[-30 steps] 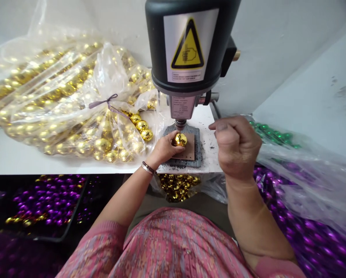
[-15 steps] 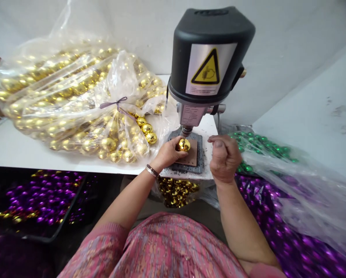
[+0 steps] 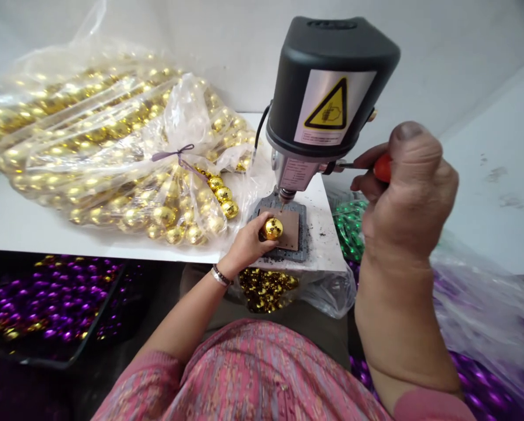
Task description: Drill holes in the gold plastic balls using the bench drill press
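My left hand (image 3: 248,241) pinches a shiny gold ball (image 3: 272,228) between thumb and fingers. Dark specks lie on the top of the ball. It is held over the left part of a brown pad (image 3: 292,225) on the grey metal base (image 3: 303,237), just in front of the thin drill bit (image 3: 282,206). Above stands the dark drill press (image 3: 332,64) with a yellow warning label. My right hand (image 3: 409,187), raised at the right, is closed around the red knob (image 3: 382,168) of the press's lever.
A clear bag of gold balls (image 3: 113,146), tied with a purple ribbon (image 3: 172,154), covers the table's left side. Gold beads (image 3: 268,289) hang below the front edge. Purple balls (image 3: 60,298) fill a dark crate at lower left. Green beads (image 3: 350,228) lie at right.
My right hand has risen and now grips the lever knob. The gold ball has come out from under the bit, toward me and left. The bit is now visible above the pad.
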`<state>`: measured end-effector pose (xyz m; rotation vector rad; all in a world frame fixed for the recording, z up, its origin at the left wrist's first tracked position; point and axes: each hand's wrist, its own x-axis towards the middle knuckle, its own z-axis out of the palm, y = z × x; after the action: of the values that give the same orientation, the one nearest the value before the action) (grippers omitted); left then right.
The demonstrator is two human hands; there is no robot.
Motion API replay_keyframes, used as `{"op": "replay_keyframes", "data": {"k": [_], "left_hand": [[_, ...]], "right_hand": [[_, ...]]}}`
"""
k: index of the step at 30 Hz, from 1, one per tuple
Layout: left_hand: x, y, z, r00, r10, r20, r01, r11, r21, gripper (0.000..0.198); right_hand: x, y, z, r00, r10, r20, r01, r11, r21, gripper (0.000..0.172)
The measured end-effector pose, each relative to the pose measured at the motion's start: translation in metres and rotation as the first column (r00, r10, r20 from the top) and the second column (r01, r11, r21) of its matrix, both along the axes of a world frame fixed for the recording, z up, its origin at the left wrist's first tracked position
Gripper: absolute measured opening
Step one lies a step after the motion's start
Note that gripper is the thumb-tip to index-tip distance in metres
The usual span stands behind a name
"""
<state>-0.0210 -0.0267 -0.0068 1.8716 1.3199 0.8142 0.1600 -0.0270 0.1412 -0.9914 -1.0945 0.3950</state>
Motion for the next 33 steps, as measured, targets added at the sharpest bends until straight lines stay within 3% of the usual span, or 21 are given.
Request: {"op": "replay_keyframes", "data": {"k": [6,14,19,22,25,27,28,33], "left_hand": [[-0.021,-0.034,0.004,1.0,-0.021,0.015,0.02,0.998,0.064,0.055],[-0.032,-0.066,0.011,1.0,-0.024,0.017,0.025,0.999,-0.046,0.055],[-0.043,-0.074,0.005,0.989,-0.146,-0.023,0.145,0.987,-0.069,0.068],[-0.052,-0.059,0.004,0.993,-0.076,-0.094,0.072,0.997,-0.037,0.062],[-0.058,-0.025,0.012,0.956,0.158,-0.246,-0.143,0.987,0.077,0.038],[-0.059,0.002,0.021,0.869,0.316,-0.381,-0.253,0.945,0.207,0.035],[-0.06,0.015,0.026,0.82,0.337,-0.462,-0.262,0.94,0.22,0.035],[-0.058,0.05,0.037,0.602,0.324,-0.729,-0.242,0.945,0.22,0.029]], "right_hand": [[-0.004,0.001,-0.004,0.996,-0.088,-0.035,0.087,0.996,-0.015,0.044],[-0.001,-0.001,-0.009,0.998,-0.056,0.004,0.055,0.998,0.037,0.042],[-0.001,-0.002,-0.012,0.998,-0.054,0.012,0.054,0.997,0.056,0.041],[-0.002,-0.002,-0.015,0.998,-0.055,0.012,0.053,0.995,0.089,0.041],[-0.001,-0.002,-0.018,0.999,-0.041,0.024,0.038,0.994,0.103,0.041],[0.0,-0.003,-0.019,0.998,-0.043,0.042,0.039,0.995,0.095,0.042],[0.001,-0.004,-0.02,0.998,-0.041,0.055,0.036,0.996,0.086,0.042],[0.002,-0.005,-0.022,0.997,-0.042,0.067,0.037,0.996,0.08,0.043]]}}
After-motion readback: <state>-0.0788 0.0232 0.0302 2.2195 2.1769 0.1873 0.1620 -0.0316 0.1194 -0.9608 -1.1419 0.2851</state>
